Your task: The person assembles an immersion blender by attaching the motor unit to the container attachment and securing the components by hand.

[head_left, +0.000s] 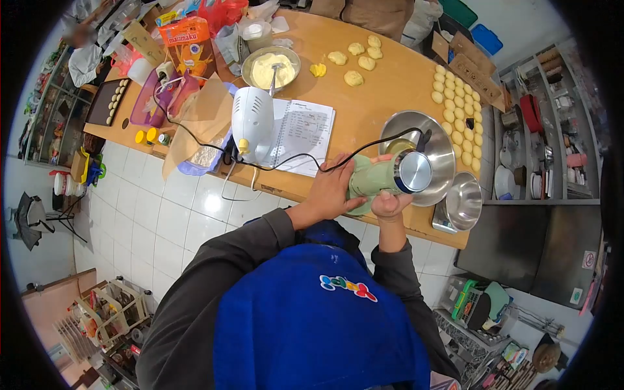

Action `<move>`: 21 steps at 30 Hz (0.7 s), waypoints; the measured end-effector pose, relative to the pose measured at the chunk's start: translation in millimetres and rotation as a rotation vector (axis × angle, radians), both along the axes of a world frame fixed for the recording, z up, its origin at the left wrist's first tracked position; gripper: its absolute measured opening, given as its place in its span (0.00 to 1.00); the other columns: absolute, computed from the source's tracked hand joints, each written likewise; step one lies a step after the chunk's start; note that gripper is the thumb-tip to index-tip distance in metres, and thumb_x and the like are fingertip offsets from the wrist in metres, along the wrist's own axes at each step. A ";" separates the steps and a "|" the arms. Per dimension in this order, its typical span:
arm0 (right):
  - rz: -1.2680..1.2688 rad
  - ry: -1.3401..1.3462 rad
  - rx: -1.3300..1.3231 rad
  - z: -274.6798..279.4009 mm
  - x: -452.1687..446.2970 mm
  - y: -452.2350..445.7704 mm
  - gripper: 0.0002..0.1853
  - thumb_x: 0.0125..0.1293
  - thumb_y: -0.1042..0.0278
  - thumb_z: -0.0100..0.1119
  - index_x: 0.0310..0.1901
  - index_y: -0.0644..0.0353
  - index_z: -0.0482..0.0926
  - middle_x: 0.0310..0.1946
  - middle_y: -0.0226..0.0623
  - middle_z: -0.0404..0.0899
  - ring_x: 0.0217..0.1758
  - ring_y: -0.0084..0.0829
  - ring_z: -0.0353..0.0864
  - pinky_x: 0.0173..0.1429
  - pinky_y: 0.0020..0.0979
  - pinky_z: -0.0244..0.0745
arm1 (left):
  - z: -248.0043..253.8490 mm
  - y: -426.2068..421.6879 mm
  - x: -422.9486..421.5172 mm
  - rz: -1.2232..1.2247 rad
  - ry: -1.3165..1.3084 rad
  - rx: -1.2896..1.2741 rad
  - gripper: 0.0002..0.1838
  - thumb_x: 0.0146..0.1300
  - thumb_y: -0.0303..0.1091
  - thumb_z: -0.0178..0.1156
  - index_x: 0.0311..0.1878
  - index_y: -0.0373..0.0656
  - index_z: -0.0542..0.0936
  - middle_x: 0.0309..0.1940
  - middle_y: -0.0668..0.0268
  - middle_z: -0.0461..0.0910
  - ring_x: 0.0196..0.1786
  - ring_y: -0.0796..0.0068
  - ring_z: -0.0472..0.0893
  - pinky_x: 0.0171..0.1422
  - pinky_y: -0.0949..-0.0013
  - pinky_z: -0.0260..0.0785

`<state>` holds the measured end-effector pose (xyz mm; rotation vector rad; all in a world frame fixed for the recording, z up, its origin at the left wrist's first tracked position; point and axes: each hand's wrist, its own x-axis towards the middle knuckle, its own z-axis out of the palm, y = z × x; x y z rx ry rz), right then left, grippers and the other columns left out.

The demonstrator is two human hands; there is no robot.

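A pale green stand mixer [374,177] with a shiny silver end cap [415,171] stands at the table's front edge. My left hand [330,188] presses around its back end, fingers stretched along the side and thumb lower down. Closed against the mixer's near side is my right hand [390,205], its fingertips partly hidden. Just beyond the mixer's head sits a large steel bowl [437,140] with something yellowish inside, mostly hidden. A black cord [286,156] runs over the mixer and off to the left.
Left of my hands are a white hand mixer [252,120], an open notebook [309,130] and a bowl of cream-coloured mixture [268,68]. Dough lumps [354,78] lie further back. Rows of dough balls [458,107] line the right side. A smaller steel bowl [464,201] stands at the right corner.
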<state>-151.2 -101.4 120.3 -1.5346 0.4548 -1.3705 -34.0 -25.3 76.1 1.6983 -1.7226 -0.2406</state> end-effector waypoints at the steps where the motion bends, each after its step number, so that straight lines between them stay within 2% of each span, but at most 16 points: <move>1: -0.002 -0.003 0.005 0.9 0.5 0.6 0.34 0.47 0.54 0.54 0.53 0.70 0.64 0.43 0.48 0.74 0.43 0.38 0.77 0.47 0.36 0.75 | 0.1 0.1 0.1 0.000 0.001 -0.001 0.45 0.48 0.56 0.63 0.59 0.26 0.64 0.58 0.44 0.66 0.67 0.48 0.60 0.66 0.52 0.52; 13: -0.015 0.054 0.010 1.0 -1.3 -0.4 0.34 0.43 0.57 0.52 0.51 0.72 0.66 0.42 0.48 0.74 0.43 0.38 0.77 0.47 0.36 0.74 | 0.7 0.0 -0.3 0.003 -0.016 0.008 0.45 0.49 0.57 0.63 0.59 0.26 0.64 0.59 0.44 0.66 0.67 0.47 0.60 0.67 0.53 0.51; 21: 0.007 0.029 -0.019 -4.5 -3.1 -2.4 0.34 0.44 0.58 0.52 0.54 0.72 0.63 0.44 0.49 0.74 0.44 0.39 0.77 0.50 0.37 0.74 | -0.8 0.0 -0.6 0.002 0.006 -0.006 0.45 0.48 0.56 0.63 0.58 0.26 0.64 0.58 0.43 0.66 0.67 0.47 0.60 0.67 0.53 0.51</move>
